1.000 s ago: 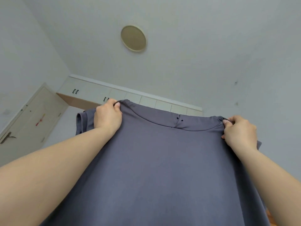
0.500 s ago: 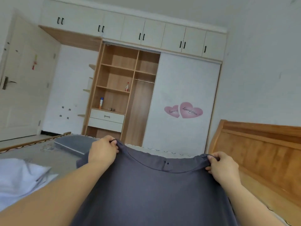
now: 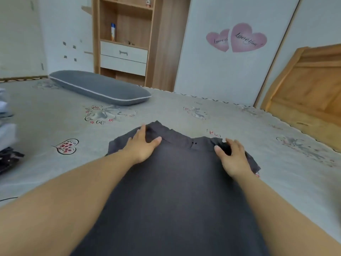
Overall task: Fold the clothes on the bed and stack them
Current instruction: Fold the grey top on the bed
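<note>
A dark grey T-shirt (image 3: 177, 191) lies spread on the bed (image 3: 239, 126), collar end away from me. My left hand (image 3: 143, 146) rests flat on its left shoulder with the fingers straight and the thumb spread. On the right shoulder my right hand (image 3: 232, 157) rests with the fingers arched over a bunched bit of fabric and the thumb apart; it holds nothing. Both short sleeves stick out past my hands. The shirt's lower part runs out of view below.
A grey pillow (image 3: 99, 89) lies at the bed's far side. Folded and loose clothes (image 3: 7, 133) sit at the left edge. The wooden headboard (image 3: 304, 85) stands on the right. A wardrobe with open shelves (image 3: 127, 43) stands behind the bed.
The shirt was held up in the air by its shoulders and has come down flat onto the bed. Both hands have let go and now rest on it.
</note>
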